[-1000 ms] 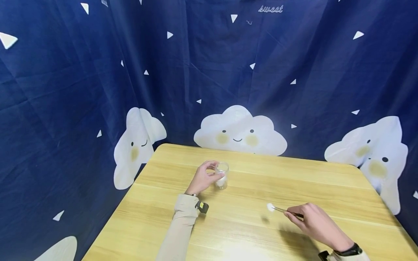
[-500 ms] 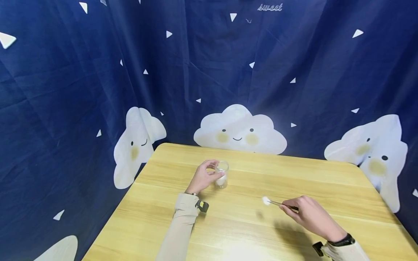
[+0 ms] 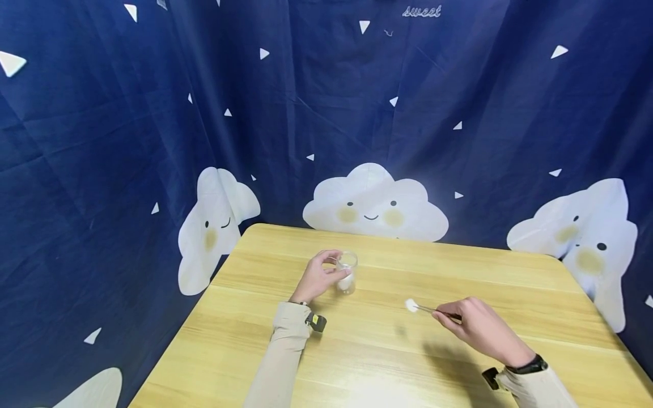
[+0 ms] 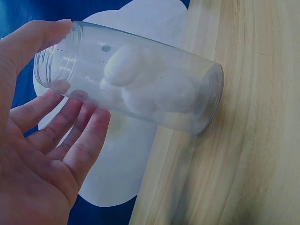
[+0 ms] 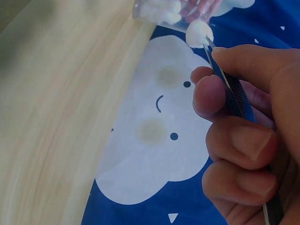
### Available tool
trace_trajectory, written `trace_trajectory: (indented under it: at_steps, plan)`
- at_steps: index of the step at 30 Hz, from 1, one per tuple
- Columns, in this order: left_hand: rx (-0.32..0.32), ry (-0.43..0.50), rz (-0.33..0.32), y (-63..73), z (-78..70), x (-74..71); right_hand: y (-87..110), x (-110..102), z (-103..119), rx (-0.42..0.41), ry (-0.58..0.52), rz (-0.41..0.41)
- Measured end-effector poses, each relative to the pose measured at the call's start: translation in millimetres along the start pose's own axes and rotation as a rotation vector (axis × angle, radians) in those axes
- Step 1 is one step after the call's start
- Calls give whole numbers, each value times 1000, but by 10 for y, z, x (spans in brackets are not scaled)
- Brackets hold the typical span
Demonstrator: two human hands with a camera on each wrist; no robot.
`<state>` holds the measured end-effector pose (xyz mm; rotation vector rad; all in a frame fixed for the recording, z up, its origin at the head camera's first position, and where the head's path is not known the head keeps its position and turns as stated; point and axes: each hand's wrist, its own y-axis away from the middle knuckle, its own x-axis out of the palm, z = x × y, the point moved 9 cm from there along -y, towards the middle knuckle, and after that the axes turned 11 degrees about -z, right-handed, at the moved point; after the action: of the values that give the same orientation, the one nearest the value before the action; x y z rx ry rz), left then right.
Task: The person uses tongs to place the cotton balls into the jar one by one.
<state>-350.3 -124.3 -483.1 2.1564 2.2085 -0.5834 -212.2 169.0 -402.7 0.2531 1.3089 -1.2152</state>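
My left hand [image 3: 317, 279] grips a clear jar [image 4: 154, 77] near its threaded, open mouth. The jar stands upright on the table, with several white cotton balls [image 4: 176, 91] in its lower half. My right hand [image 3: 476, 326] pinches dark-handled tweezers [image 5: 232, 89] between thumb and fingers. A single cotton ball [image 5: 197, 33] is held in the tweezer tips, raised above the tabletop to the right of the jar. Its faint shadow falls on the wood below. In the right wrist view this ball overlaps the lower edge of the far jar.
The pale wooden table [image 3: 245, 351] has rounded far corners. Behind it and at both sides hangs a dark blue curtain [image 3: 352, 102] printed with white clouds and triangles. A small black wrist camera [image 3: 316, 323] is strapped at the left cuff.
My right hand has moved left and away from me, carrying the tweezers and cotton ball closer to the jar. The left hand and jar have stayed in place.
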Motion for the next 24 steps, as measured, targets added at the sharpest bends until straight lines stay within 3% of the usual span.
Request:
trace_trajectory:
  at_steps: [24]
  plan:
    - [-12,-7,3,-5,4,8,-392,8,53,-24,-29,-28]
